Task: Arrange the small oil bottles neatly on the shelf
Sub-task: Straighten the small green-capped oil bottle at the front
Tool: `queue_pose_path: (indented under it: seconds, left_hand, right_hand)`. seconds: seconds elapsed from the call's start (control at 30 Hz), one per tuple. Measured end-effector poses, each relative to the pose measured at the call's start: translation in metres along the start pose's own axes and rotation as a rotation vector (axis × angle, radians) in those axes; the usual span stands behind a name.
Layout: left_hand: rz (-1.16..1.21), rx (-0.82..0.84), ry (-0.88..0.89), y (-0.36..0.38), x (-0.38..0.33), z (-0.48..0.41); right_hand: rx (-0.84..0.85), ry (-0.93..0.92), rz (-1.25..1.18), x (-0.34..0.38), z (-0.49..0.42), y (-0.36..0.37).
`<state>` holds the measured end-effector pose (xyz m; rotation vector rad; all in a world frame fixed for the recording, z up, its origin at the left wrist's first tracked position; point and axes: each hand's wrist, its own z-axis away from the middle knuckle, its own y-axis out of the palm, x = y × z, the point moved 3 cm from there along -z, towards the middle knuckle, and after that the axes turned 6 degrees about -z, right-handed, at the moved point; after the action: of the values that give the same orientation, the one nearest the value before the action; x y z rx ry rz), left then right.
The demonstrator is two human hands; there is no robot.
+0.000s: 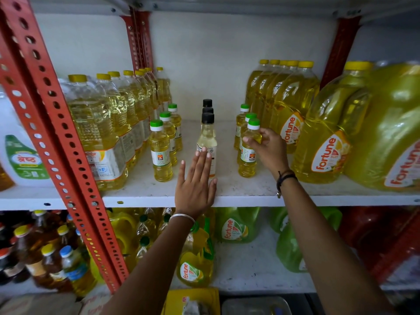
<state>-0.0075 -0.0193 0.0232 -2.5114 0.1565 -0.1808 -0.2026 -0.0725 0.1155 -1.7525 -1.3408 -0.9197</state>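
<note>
Head view, we see a white shelf (238,196) with three short rows of small oil bottles running front to back. Left row: three green-capped bottles (161,151), upright. Middle row: three black-capped bottles (207,135), pale oil, upright, lined up one behind another. Right row: three more green-capped ones, front bottle (248,155) upright near the shelf edge.

Left hand (195,185) lies flat, fingers stretched and close together, tips touching the lower part of the front black-capped bottle, palm over the shelf's front lip, gripping nothing; a metal bangle (181,216) on that wrist. Right hand (269,148) wraps the shoulder of the front right green-capped bottle, fingers curled around it, thumb on the near side; dark thread band (285,177) on the wrist.

Big yellow-capped oil bottles (109,123) flank the left, fortune jugs (322,142) the right. Red perforated upright (56,133) at left. More oil bottles on the shelf below
</note>
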Motion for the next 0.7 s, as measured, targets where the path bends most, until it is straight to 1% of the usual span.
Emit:
queue_pose_path:
  seconds: [0.33,0.7]
  left_hand:
    - [0.020,0.007,0.006,-0.002,-0.001,-0.001]
    - [0.017,0.056,0.005,-0.002,-0.001,0.000]
  right_hand:
    - [-0.036,-0.029,0.001,0.011,0.019,-0.018]
    - [-0.042,-0.030,0.023,0.021,0.043,-0.035]
